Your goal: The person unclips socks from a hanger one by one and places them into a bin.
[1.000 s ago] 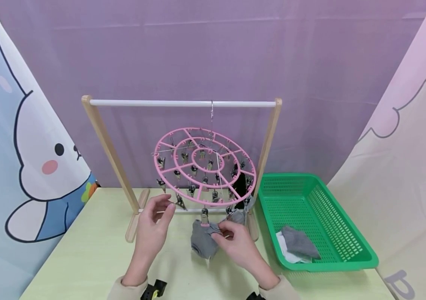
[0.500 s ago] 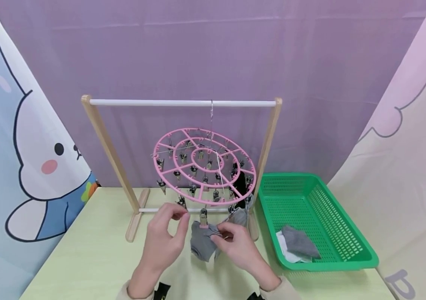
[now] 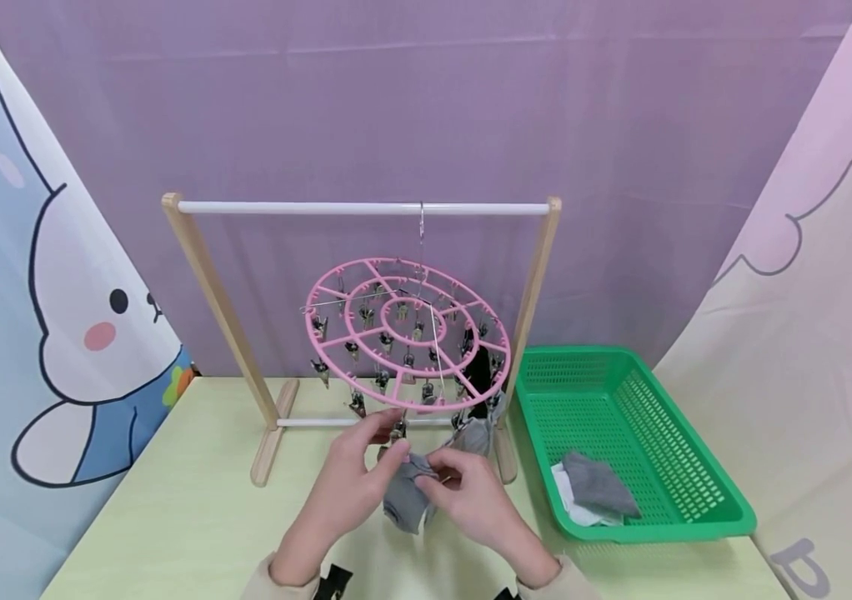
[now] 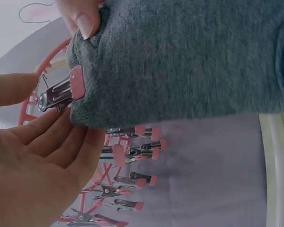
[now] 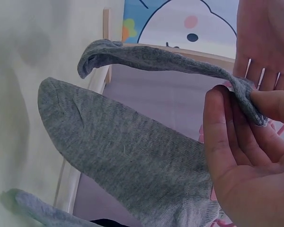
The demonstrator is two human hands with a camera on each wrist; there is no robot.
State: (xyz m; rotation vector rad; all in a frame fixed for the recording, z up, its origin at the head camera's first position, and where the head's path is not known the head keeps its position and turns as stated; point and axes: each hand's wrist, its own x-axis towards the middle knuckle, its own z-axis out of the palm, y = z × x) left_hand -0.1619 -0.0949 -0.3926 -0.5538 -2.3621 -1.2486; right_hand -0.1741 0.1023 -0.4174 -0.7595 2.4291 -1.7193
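Because the rack [image 3: 223, 308] lets the hanger [image 3: 426, 407] dangle, any tug will probably swing it, so light pulls seem best. At the hanger's six o'clock hangs the grey sock [image 4: 180, 61]; from about four o'clock, the right hand [image 3: 474, 496] pinches its cuff [image 4: 87, 111] and should keep that edge flat, since it looks bunched. At the clip's eight o'clock, the left hand [image 3: 354, 467] is narrowly parted around the clip [image 4: 76, 82]; whether the fingers touch it, I cannot tell. Squeezing only the metal end would likely serve best.

Only the right wrist view shows a second sock [image 5: 123, 151] almost whole, and the first edge-on, as a strip. Only the left wrist view shows the clip's pink tip clearly, lying over the cuff.
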